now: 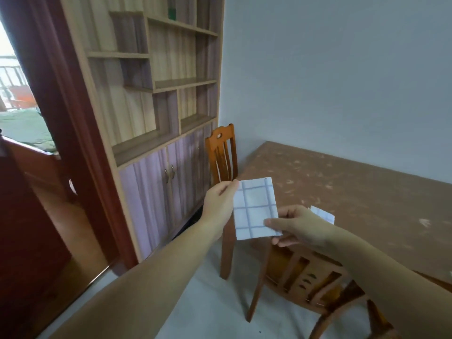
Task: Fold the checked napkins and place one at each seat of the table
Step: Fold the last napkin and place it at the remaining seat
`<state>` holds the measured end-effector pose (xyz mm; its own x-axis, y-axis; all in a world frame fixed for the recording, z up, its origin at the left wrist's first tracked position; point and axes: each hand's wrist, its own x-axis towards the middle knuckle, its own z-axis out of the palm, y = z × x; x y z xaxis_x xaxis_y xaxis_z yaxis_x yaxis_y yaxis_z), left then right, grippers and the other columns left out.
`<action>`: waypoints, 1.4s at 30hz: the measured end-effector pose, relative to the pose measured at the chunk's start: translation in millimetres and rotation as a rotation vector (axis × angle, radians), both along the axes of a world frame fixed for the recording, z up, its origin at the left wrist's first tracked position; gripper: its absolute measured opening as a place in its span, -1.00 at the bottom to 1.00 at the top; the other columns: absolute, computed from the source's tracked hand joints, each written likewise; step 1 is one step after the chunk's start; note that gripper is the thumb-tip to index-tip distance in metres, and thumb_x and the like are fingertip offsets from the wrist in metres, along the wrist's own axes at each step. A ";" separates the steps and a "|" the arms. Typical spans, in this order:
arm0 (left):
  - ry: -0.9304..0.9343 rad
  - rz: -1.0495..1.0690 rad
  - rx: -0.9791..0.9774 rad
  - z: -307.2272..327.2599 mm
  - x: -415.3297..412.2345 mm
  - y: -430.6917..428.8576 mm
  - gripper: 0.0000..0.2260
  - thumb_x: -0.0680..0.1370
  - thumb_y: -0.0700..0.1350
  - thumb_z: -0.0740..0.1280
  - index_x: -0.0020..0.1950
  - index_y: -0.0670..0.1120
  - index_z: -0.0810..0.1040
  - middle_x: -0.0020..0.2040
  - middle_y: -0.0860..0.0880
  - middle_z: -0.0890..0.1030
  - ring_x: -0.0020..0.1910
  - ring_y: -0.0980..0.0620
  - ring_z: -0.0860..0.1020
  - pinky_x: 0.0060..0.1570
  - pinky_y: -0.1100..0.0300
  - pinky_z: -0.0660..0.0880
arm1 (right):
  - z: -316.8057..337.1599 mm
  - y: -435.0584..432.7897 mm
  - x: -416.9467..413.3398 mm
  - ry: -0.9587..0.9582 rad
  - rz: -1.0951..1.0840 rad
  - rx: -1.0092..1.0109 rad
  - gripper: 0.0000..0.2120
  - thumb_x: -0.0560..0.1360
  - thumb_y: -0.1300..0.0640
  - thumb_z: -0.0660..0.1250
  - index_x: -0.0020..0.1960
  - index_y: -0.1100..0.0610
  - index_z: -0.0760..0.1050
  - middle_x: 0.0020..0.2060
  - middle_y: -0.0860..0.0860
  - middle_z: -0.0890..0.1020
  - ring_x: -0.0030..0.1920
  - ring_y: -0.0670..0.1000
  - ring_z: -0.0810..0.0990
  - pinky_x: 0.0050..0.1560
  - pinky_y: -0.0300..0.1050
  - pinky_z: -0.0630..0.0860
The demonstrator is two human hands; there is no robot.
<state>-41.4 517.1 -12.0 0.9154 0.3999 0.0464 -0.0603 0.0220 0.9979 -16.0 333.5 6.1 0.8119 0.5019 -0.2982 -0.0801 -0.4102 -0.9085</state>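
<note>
Pinching checked napkin (254,206), right hand (298,223) hides most of second napkin (323,214).

Both forearms extended forward. Left hand (220,201) pinches napkin (254,209) at upper left edge; right hand (296,226) pinches its lower right corner.

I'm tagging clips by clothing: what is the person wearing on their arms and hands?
Nothing that shows. The left hand and right hand are bare, with no gloves, rings or watch, and both forearms are uncovered to the frame's edge; no sleeve is in view.
</note>
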 end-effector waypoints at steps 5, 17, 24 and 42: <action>0.080 0.027 0.031 -9.4 54.3 34.6 -0.84 0.60 -0.02 0.31 -0.15 0.03 0.61 -0.21 -0.01 0.65 -0.28 0.11 0.57 -0.30 0.23 0.48 | -21.5 16.0 72.3 -0.028 -0.153 0.116 -0.88 0.55 0.11 0.38 -0.09 0.13 0.65 -0.21 0.14 0.72 -0.21 0.02 0.68 -0.04 -0.06 0.61; 0.239 -0.190 0.162 -18.5 223.2 86.8 -0.92 0.57 -0.07 0.36 -0.08 -0.02 0.64 -0.27 0.02 0.68 -0.34 0.12 0.59 -0.24 0.22 0.51 | -41.8 60.1 272.2 0.117 -0.320 0.379 -0.69 0.49 0.02 0.43 0.13 0.20 0.61 -0.10 0.10 0.71 -0.19 0.04 0.67 -0.25 -0.11 0.57; 0.323 -0.283 0.030 -43.4 319.2 132.0 -0.92 0.55 -0.03 0.38 -0.01 0.01 0.63 -0.10 0.00 0.72 -0.16 0.02 0.69 -0.07 0.13 0.57 | -50.4 97.1 342.9 0.092 -0.238 0.192 -0.76 0.51 0.20 0.41 0.15 0.25 0.60 -0.30 0.05 0.69 -0.42 -0.10 0.61 -0.41 -0.27 0.52; 0.347 -0.602 -0.024 -104.5 517.4 164.5 -0.81 0.53 -0.02 0.41 0.14 0.03 0.59 -0.08 0.05 0.71 -0.10 0.01 0.69 -0.17 0.20 0.57 | -110.9 190.4 473.0 0.229 -0.786 0.327 -0.75 0.53 0.06 0.38 0.17 0.14 0.58 0.01 0.10 0.71 0.06 0.09 0.67 -0.01 -0.04 0.54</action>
